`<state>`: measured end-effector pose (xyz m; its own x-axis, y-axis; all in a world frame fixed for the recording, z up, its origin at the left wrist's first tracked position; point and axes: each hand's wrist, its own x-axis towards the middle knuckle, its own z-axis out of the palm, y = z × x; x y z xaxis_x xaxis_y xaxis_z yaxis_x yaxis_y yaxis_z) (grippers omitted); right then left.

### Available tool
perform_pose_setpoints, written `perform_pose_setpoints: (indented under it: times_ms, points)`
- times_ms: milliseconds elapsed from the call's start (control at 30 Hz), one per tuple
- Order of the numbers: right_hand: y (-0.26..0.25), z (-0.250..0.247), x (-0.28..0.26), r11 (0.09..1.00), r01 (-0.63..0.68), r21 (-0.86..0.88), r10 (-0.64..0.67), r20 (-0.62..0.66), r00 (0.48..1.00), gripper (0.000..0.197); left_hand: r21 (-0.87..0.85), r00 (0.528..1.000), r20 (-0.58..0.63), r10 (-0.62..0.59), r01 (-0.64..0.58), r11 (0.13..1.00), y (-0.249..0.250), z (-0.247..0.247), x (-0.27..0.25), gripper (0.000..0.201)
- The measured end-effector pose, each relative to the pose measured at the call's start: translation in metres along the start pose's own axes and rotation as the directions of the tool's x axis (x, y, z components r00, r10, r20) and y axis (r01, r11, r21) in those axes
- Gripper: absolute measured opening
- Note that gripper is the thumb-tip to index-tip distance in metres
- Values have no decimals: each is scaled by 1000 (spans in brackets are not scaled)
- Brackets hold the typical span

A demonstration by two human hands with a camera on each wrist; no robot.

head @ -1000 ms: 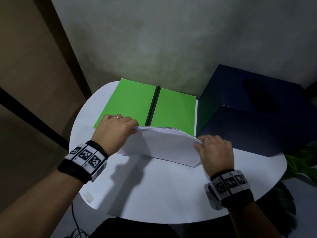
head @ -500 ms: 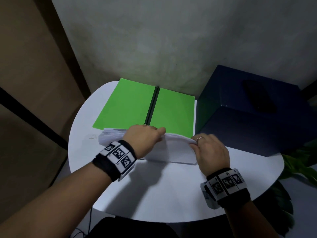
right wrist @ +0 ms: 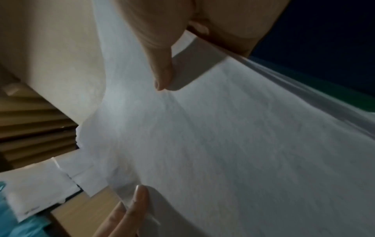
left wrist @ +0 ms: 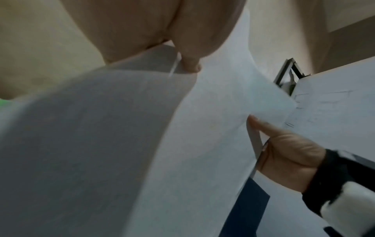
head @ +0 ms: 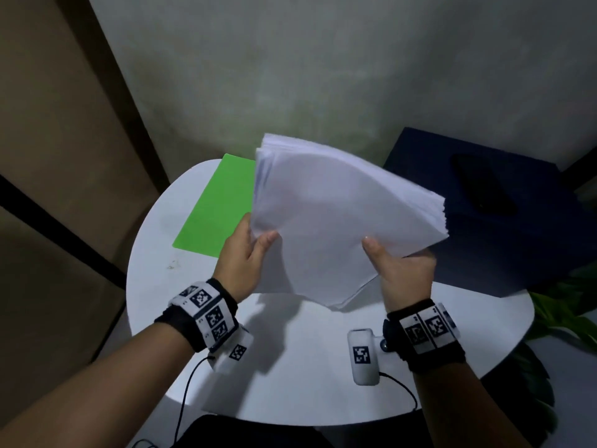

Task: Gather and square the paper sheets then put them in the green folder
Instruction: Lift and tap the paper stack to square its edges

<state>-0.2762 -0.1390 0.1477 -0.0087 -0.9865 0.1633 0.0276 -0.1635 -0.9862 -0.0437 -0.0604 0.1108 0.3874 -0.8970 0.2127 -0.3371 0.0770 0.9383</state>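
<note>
paper sheets (head: 339, 218), a light floppy stack pinched at its lower edges by left hand (head: 244, 258) and right hand (head: 402, 273), hang above the white table (head: 307, 367) before the green folder (head: 214, 208), likely to fan unless gripped at both sides.

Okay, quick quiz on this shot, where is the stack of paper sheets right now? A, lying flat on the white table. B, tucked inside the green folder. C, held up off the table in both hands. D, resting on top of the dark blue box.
C: the paper sheets are lifted clear of the table, with the left hand and the right hand each pinching a lower edge.
</note>
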Motion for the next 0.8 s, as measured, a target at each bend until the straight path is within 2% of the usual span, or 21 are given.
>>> perform_pose_setpoints:
  times_ms: [67,100,167,233,333,500,567,667,800]
  points:
    - [10,-1,-9,998,-41,-46,42,15,999,31,57,1000,13,-29,28,998,-14,0,-10,34]
    - [15,-1,-13,994,-71,-80,74,29,997,32,31,997,47,-60,59,998,-19,0,-14,34]
    - [23,-1,-19,987,-101,-128,109,58,992,37,-63,989,97,-108,114,991,-22,-1,-19,39]
    - [24,2,-21,985,-120,-124,130,76,989,41,-187,987,93,-133,149,971,-18,-3,-17,56]
    - [21,6,-21,985,-147,-94,154,69,986,43,-346,986,58,-154,164,924,-5,-4,-9,78]
    - [12,9,-18,987,-148,-67,151,31,988,48,-374,993,30,-113,116,920,11,-4,6,90]
    - [8,10,-17,993,-113,-34,113,20,993,51,-370,995,5,-103,98,924,15,-4,13,89]
    - [-2,14,-14,1000,4,31,-5,28,1000,49,-450,985,-89,-149,94,888,25,-2,22,82]
    - [-13,22,-8,994,80,69,-74,-84,994,25,-397,967,-213,-139,44,917,42,8,33,42]
